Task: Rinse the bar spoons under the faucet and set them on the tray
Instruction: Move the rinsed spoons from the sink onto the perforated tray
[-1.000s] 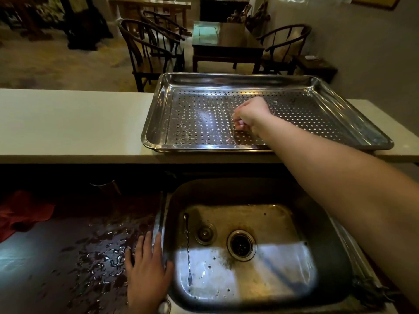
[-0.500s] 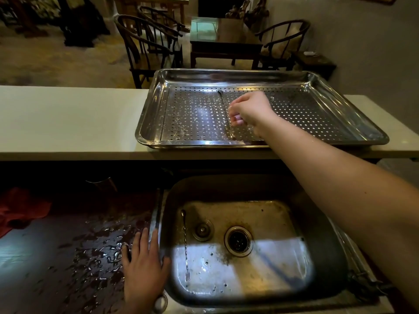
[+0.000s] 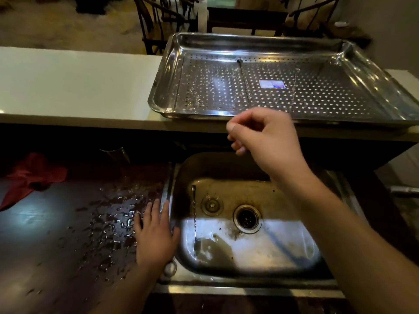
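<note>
Withdrawn from the tray (image 3: pixel 163 71), the right hand (image 3: pixel 265 141) hung over the sink (image 3: pixel 215 166), fingers curled, empty. Left hand (image 3: pixel 155 234) lay flat on the wet counter (image 3: pixel 56 234), fingers nearly together. Tray spoon (image 3: pixel 243 80) lay near–far. Sink spoon (image 3: pixel 195 218) lay near–far, wider end near. Judged: one placed; next, a thin-stem pinch.

Two bar spoons (image 3: pixel 244 83) (image 3: pixel 194 214), one tray (image 3: pixel 156 103)

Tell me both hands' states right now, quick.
Left hand: open, flat on the wet counter beside the sink.
Right hand: closed, fingers curled, nothing visible in it.
</note>
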The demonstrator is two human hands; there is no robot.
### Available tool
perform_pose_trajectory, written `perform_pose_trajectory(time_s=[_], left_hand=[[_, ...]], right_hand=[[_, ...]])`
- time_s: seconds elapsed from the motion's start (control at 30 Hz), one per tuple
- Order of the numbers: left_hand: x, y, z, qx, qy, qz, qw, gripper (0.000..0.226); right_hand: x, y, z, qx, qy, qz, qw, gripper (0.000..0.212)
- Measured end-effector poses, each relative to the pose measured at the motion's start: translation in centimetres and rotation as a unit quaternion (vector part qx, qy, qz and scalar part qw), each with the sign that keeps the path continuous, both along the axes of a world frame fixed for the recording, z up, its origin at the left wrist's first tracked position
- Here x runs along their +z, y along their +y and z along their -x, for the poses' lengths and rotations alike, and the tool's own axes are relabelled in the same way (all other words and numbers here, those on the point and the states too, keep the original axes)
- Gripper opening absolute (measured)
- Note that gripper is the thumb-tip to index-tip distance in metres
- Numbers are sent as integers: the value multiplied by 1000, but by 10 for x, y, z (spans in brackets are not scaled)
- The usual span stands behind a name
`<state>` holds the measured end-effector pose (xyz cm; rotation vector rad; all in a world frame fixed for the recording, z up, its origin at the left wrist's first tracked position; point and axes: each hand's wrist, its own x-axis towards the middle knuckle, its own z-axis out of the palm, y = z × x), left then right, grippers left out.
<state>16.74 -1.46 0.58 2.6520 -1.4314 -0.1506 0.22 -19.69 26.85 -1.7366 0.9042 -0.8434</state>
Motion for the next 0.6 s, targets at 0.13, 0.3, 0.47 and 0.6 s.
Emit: perform_pose_trajectory(time_s=[0.13, 0.3, 0.47, 0.6], left_hand=[[-4, 1, -2, 2, 9, 0, 1000, 74], [-4, -1, -2, 5, 10, 0, 1000, 75], [-3, -2, -1, 9, 9, 1, 1000, 75], [-2, -2, -1, 9, 8, 1, 1000, 74]], right_hand=[[-64, 17, -9, 50, 102, -70, 991, 7], [-183, 29, -28, 99, 264, -168, 945, 20], [-270, 31, -47, 62, 330, -238, 911, 21], [-310, 28, -55, 33, 374, -248, 893, 19]])
